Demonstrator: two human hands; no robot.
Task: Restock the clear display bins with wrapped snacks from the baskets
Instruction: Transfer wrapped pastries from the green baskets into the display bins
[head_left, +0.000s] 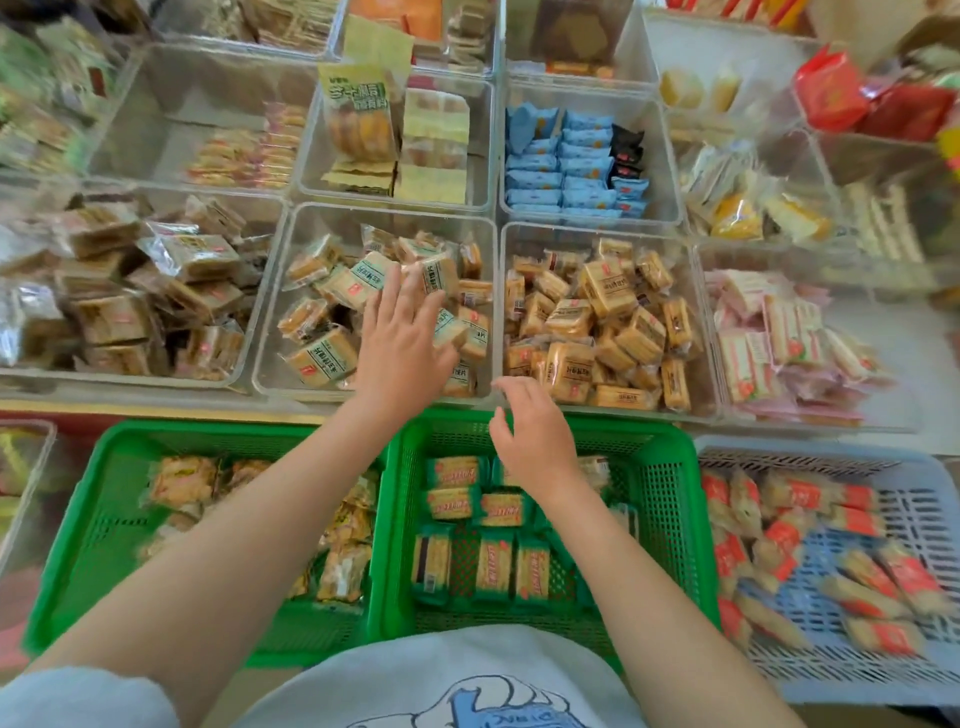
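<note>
My left hand (402, 343) reaches into the front middle clear bin (270, 332), fingers spread flat over teal-labelled wrapped biscuit packs (324, 358); it grips nothing that I can see. My right hand (535, 441) hovers above the far rim of the middle green basket (670, 493), fingers loosely curled and apart, holding nothing. Green-wrapped biscuit packs (493, 566) lie in that basket. The left green basket (98, 525) holds pale wrapped snacks (182, 478) under my left forearm.
A grey-blue basket (883, 670) at right holds orange-red wrapped packs. The clear bin (701, 332) to the right of the middle one is full of yellow packs. More clear bins of brown, blue and pink snacks fill the shelf behind and to both sides.
</note>
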